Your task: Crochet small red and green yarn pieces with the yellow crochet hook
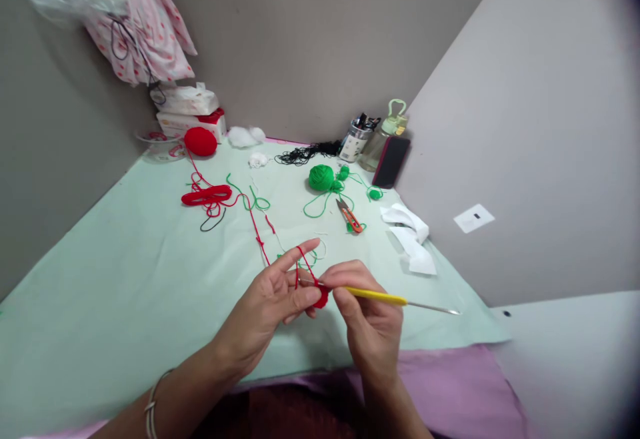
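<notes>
My left hand (277,297) pinches a small red crochet piece (323,297) between thumb and fingers, its index finger stretched out with red yarn looped over it. In my right hand (369,312) is a crochet hook (377,295) with a yellow handle and metal ends. The hook's left tip meets the yarn at the top of the red piece; its other end points right. From the left hand the red yarn (256,229) runs back across the table to a flat red bundle (207,195) and a red yarn ball (201,141).
Orange thread snips (349,216) lie beyond my hands, near a green yarn ball (321,177). White paper strips (411,239) rest at the right edge. Behind stand a phone (391,162), a bottle (375,150) and a pen cup (354,143). Black yarn (307,153) lies along the wall.
</notes>
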Available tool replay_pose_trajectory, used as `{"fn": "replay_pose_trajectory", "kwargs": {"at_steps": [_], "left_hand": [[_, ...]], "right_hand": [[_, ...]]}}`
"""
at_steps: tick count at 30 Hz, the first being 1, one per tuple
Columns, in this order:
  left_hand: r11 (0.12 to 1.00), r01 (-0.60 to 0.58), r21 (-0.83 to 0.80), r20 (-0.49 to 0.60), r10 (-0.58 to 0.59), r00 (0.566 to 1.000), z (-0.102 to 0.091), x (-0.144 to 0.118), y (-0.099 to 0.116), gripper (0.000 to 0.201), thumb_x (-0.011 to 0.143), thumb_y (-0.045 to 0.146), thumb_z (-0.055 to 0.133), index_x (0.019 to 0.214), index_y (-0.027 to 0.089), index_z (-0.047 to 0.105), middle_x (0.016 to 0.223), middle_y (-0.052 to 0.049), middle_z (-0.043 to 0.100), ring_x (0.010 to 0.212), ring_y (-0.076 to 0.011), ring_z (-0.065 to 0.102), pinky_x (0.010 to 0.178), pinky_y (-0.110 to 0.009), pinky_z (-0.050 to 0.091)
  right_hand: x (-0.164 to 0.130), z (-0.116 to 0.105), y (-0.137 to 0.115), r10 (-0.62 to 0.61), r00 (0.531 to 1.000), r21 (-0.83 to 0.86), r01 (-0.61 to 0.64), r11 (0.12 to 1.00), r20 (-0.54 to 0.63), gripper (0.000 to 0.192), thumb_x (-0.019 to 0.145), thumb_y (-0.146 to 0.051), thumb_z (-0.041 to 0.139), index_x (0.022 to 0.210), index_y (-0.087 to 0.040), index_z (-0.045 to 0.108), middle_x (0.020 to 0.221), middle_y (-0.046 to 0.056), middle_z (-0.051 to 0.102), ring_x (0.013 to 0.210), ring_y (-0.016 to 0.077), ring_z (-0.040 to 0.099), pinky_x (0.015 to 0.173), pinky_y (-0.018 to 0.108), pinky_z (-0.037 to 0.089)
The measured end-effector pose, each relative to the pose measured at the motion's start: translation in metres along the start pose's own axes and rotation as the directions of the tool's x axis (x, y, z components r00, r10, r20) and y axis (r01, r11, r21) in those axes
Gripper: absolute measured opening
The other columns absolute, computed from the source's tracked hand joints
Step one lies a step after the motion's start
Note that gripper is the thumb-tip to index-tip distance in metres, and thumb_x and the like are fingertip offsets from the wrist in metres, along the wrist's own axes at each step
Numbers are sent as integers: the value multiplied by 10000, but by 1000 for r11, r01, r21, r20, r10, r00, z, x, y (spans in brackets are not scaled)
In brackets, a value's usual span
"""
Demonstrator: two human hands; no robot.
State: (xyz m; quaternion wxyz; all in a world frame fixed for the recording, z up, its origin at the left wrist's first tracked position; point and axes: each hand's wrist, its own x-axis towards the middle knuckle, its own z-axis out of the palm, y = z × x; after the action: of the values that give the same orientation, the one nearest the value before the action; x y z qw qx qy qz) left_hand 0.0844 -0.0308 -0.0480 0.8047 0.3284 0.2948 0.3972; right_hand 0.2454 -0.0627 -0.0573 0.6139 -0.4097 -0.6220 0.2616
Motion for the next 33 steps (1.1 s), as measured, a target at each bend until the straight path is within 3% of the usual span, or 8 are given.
{"fn": "replay_pose_trajectory", "kwargs": {"at_steps": [3,8,16,20,22,26,28,33], "left_hand": [[1000,-9,7,-8,9,1000,-3,0,1,768,806,275,897,1513,280,597,796,27,661,662,-106,526,644,-253,374],[1000,10,13,10,-10,1000,-4,0,2,737,817,256,885,1497,256,603,810,22,665,694,-118,561,643,-252,379],[999,-12,49,3,12,1000,-4,1,2,877,783,262,908,1568,259,516,813,19,697,729,-140,577,652,-254,406],[994,-70,84,-44,73,996,-5,3,-1,834,798,236,903,1547,261,539,888,6,723,901,-170,646,885,-302,484],[993,-83,87,-80,90,993,-5,3,-2,796,811,230,894,1531,254,554,934,-3,730,950,-175,655,921,-305,486],[994,-76,83,-107,85,991,-3,3,-2,785,805,247,896,1516,237,565,858,27,705,648,-101,580,698,-262,465],[996,-61,64,-106,67,992,-2,2,-2,774,811,259,891,1512,225,566,806,39,699,564,-83,539,688,-272,463],[998,-64,2,-115,64,991,1,1,-1,670,825,243,877,1445,226,625,896,-1,743,825,-154,678,882,-304,502]], "right_hand": [[-3,1,1,-5,1000,-39,6,999,21,215,1001,-122,633,1067,-262,782,975,44,735,927,184,699,806,324,591],[-5,5,3,-75,996,-121,69,990,-45,277,1003,-90,617,1103,-288,784,974,39,746,931,185,706,798,327,594],[-4,2,0,4,999,0,-4,1000,40,220,1000,-142,649,1075,-280,804,1009,46,766,954,186,722,819,325,616],[-2,6,3,25,1000,26,-25,999,-5,218,1010,-151,633,1054,-275,807,965,43,775,935,187,724,816,326,612],[-2,8,5,40,998,52,-38,998,-45,192,1011,-181,641,1030,-270,811,943,46,777,917,194,727,806,338,615],[-3,10,12,106,990,131,-94,987,-90,150,1007,-230,663,1006,-261,810,942,53,773,927,201,727,810,349,615],[-4,11,15,146,985,172,-129,977,-92,143,1010,-243,662,1011,-254,805,950,56,767,888,190,719,773,334,612],[-3,12,15,141,984,168,-122,978,-105,148,1017,-229,648,1016,-248,795,941,53,760,830,173,708,722,309,611]]}}
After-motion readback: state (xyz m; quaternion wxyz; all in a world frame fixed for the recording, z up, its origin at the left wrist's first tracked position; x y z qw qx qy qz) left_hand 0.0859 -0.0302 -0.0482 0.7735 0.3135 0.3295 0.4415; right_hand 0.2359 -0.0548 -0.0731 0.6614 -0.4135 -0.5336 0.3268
